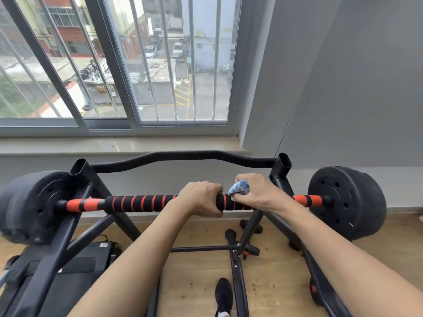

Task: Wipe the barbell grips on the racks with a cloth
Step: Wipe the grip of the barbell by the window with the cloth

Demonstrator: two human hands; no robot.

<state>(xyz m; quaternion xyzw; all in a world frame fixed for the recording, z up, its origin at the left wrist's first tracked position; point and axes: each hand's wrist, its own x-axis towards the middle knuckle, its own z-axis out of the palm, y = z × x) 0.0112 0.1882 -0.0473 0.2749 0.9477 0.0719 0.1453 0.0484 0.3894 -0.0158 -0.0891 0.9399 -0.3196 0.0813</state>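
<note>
Here we are at the barbell (306,200), lying level across the black rack (280,170) in front of the window (114,65). The left hand (201,199) is wrapped right round the foam grip (137,203), black with orange spiral stripes, fingers curled tight about it near the middle of the bar. Just beside it, the right hand (256,194) clutches a bunched blue-and-white cloth (239,188) and has it pressed against that same grip, the two hands close to touching. Orange sleeves show at both ends of the bar, and beyond them sit a right weight plate (343,202) and a left weight plate (27,207), both black and hanging outside the rack. Behind the barbell a curved black bar (183,155) runs between the rack's two uprights, just under the window sill (114,145). Down low there's a wooden floor (194,282), one black shoe (223,294) by the rack's foot, and a black machine (68,268) at lower left carrying a small white label (104,244), too small to read from here
</note>
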